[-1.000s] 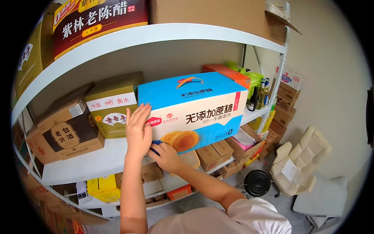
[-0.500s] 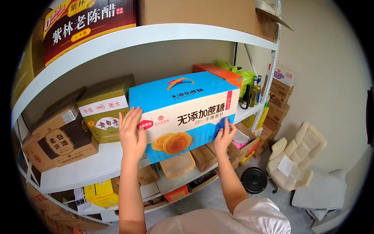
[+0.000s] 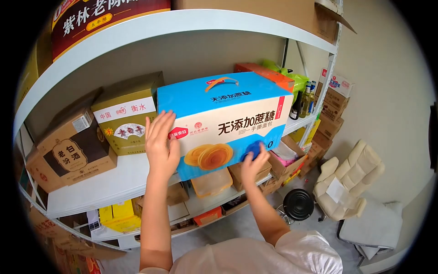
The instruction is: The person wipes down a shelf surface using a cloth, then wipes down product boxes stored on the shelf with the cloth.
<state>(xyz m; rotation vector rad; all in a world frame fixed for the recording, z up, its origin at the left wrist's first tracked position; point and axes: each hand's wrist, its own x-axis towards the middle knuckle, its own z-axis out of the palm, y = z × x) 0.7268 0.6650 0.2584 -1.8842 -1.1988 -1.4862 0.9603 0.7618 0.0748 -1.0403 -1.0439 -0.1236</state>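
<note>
A large blue and cream carton of bread (image 3: 248,114) sits on the shelf, its front jutting past the shelf edge. An orange carrying handle (image 3: 223,80) arches over its top. My left hand (image 3: 163,146) lies against the carton's left front edge, fingers stretched out and thumb on the front face. My right hand (image 3: 255,166) is closed on a crumpled blue cloth (image 3: 255,150), which touches the lower right of the front, below the printed bread rolls. Part of the cloth is hidden behind my fingers.
Left of the carton stand a gold-green liquor box (image 3: 125,118) and a brown liquor box (image 3: 70,160). Bottles (image 3: 308,100) and an orange box (image 3: 273,77) stand at right. Below are a plastic tub (image 3: 212,182) and yellow packs (image 3: 121,214). A stool (image 3: 298,204) and armchair (image 3: 344,182) occupy the floor.
My right hand with the blue cloth has moved down and left across the carton's front. The whole view has shifted slightly; my left hand keeps its place on the edge.
</note>
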